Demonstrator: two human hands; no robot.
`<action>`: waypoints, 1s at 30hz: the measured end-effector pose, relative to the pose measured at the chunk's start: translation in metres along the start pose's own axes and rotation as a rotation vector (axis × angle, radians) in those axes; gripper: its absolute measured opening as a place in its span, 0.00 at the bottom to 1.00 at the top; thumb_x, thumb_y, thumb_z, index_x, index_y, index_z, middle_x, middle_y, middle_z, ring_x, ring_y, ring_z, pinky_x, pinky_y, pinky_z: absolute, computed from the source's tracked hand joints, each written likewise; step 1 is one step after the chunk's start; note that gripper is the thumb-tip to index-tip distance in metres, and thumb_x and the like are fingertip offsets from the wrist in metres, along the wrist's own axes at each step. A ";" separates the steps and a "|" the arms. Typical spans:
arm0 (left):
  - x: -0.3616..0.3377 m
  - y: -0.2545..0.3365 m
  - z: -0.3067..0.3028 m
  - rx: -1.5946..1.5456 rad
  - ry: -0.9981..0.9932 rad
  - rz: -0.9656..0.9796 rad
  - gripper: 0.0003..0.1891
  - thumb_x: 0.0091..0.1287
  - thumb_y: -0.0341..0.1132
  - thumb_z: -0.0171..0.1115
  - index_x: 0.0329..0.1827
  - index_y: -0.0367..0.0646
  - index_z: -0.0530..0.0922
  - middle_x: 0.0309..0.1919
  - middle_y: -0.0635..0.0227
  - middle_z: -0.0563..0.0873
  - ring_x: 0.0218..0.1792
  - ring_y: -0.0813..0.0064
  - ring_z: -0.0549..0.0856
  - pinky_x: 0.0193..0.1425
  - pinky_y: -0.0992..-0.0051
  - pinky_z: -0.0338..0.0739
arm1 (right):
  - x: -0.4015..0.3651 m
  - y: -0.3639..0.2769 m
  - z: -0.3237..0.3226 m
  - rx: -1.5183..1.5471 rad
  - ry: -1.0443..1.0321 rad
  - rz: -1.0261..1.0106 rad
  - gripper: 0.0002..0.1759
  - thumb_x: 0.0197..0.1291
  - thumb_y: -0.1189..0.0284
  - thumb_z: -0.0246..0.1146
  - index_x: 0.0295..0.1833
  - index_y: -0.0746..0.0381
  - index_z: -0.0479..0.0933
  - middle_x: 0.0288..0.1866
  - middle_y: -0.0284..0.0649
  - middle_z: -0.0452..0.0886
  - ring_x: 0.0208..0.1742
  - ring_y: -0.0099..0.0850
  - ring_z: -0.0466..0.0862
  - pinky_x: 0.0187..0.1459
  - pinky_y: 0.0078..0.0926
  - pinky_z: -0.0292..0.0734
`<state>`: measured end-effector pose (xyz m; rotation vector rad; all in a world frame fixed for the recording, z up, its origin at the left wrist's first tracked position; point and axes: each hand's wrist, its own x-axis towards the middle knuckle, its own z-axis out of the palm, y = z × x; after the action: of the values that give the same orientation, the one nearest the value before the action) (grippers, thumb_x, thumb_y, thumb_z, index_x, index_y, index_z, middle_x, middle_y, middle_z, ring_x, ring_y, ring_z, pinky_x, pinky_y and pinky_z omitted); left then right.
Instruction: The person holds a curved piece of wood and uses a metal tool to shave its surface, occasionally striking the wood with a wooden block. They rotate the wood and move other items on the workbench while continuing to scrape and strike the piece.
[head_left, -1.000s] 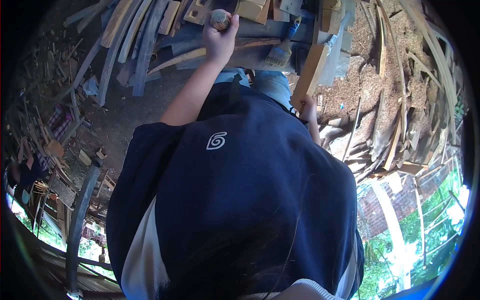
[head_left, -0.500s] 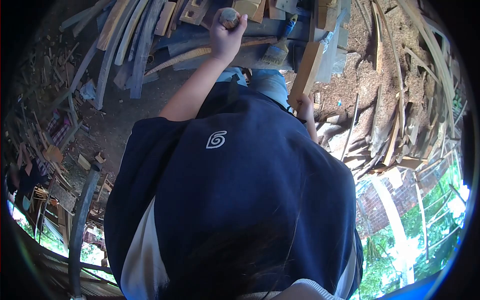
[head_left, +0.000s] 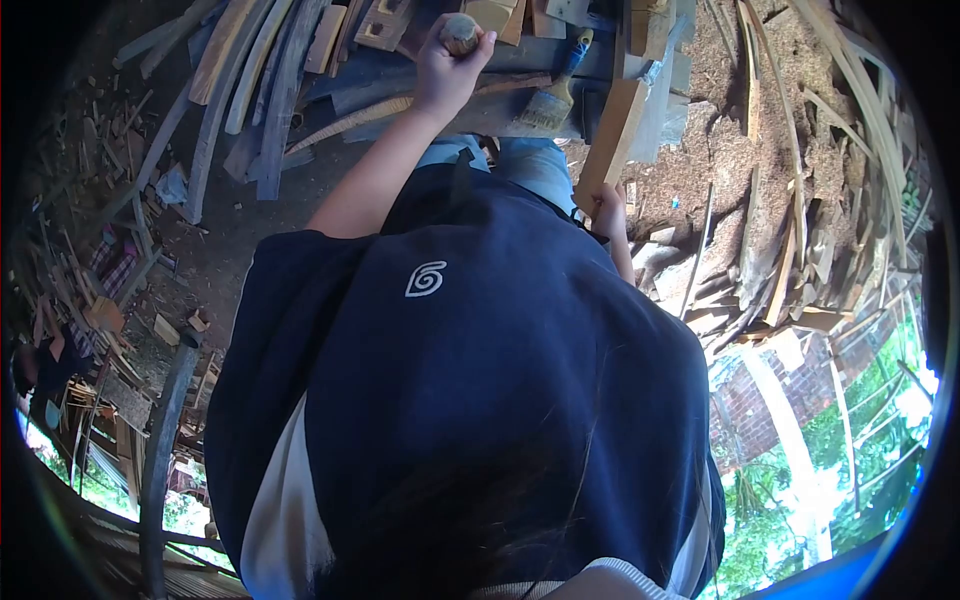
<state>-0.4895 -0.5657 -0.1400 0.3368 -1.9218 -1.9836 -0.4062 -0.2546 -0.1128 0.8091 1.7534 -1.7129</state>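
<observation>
My left hand [head_left: 447, 80] is closed in a fist around a round wooden handle [head_left: 460, 32], seen end-on above the bench. The rest of that tool is hidden under the fist. On the other side, my right hand [head_left: 609, 212] grips the near end of a squared wooden block [head_left: 612, 135], which slants up toward the bench's right edge. Between the two hands, a paintbrush [head_left: 552, 100] with a blue-marked handle and wide bristles lies on the dark bench [head_left: 400, 90].
Wood pieces, one with square holes [head_left: 383, 22], lie along the bench's far side. Long curved strips [head_left: 225, 80] stick out at the left. Shavings and offcuts [head_left: 740, 170] cover the ground at right. A dark post [head_left: 168, 430] stands lower left, near another person [head_left: 50, 370].
The view has shifted slightly. Both hands keep their grips, on the wooden handle and the wooden block, in nearly the same places.
</observation>
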 end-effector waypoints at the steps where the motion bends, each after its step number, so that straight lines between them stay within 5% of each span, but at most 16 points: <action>1: -0.002 0.002 0.001 0.055 -0.025 0.015 0.09 0.67 0.27 0.69 0.41 0.45 0.74 0.33 0.73 0.84 0.33 0.84 0.84 0.40 0.81 0.79 | -0.001 0.000 0.001 0.008 0.007 0.007 0.24 0.53 0.73 0.52 0.57 0.69 0.68 0.42 0.48 0.78 0.37 0.38 0.84 0.38 0.35 0.84; 6: -0.023 0.001 0.019 0.056 -0.096 0.123 0.10 0.66 0.28 0.70 0.41 0.44 0.74 0.33 0.71 0.84 0.34 0.80 0.85 0.42 0.78 0.81 | -0.004 -0.006 0.001 0.035 -0.054 -0.010 0.25 0.54 0.73 0.53 0.59 0.71 0.67 0.43 0.50 0.78 0.39 0.40 0.85 0.39 0.36 0.84; 10: -0.040 0.002 0.026 0.170 -0.071 0.209 0.16 0.60 0.31 0.75 0.46 0.46 0.76 0.32 0.63 0.85 0.33 0.64 0.87 0.40 0.70 0.82 | -0.033 -0.051 0.021 -0.090 -0.132 -0.074 0.25 0.60 0.72 0.62 0.60 0.72 0.68 0.45 0.51 0.81 0.41 0.38 0.86 0.42 0.34 0.85; 13: -0.046 -0.004 0.028 0.167 -0.303 0.376 0.23 0.47 0.24 0.72 0.46 0.47 0.75 0.33 0.66 0.81 0.35 0.56 0.82 0.39 0.62 0.78 | -0.069 -0.095 0.032 -0.252 -0.081 -0.226 0.26 0.62 0.72 0.67 0.60 0.73 0.68 0.47 0.51 0.83 0.43 0.37 0.87 0.45 0.33 0.86; 16: -0.046 0.002 0.033 0.244 -0.341 0.425 0.20 0.52 0.28 0.76 0.44 0.47 0.75 0.35 0.65 0.82 0.38 0.58 0.83 0.43 0.62 0.77 | -0.100 -0.136 0.052 -0.253 -0.080 -0.563 0.25 0.61 0.78 0.67 0.60 0.76 0.67 0.48 0.52 0.83 0.48 0.39 0.87 0.49 0.34 0.86; 19: -0.051 0.001 0.039 0.259 -0.388 0.432 0.19 0.54 0.31 0.74 0.46 0.50 0.76 0.37 0.68 0.84 0.41 0.59 0.83 0.48 0.60 0.74 | -0.118 -0.149 0.067 -0.252 -0.123 -0.647 0.33 0.62 0.73 0.65 0.68 0.73 0.61 0.54 0.60 0.81 0.53 0.45 0.85 0.55 0.43 0.85; 23: -0.059 -0.007 0.050 0.322 -0.395 0.430 0.16 0.59 0.36 0.73 0.46 0.51 0.76 0.35 0.71 0.84 0.41 0.63 0.84 0.51 0.63 0.71 | -0.107 -0.126 0.065 -0.255 -0.141 -0.845 0.30 0.59 0.78 0.66 0.64 0.75 0.64 0.56 0.52 0.79 0.54 0.39 0.84 0.57 0.36 0.79; 30: -0.061 -0.002 0.048 0.234 -0.280 0.284 0.19 0.52 0.36 0.78 0.43 0.50 0.76 0.35 0.70 0.84 0.41 0.61 0.84 0.51 0.64 0.71 | -0.120 -0.123 0.062 -0.274 0.015 -0.659 0.30 0.59 0.76 0.67 0.65 0.75 0.65 0.54 0.50 0.80 0.55 0.35 0.82 0.58 0.31 0.77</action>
<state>-0.4536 -0.4967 -0.1448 -0.1608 -2.2359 -1.6964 -0.4195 -0.3225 0.0561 0.1165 2.3694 -1.7759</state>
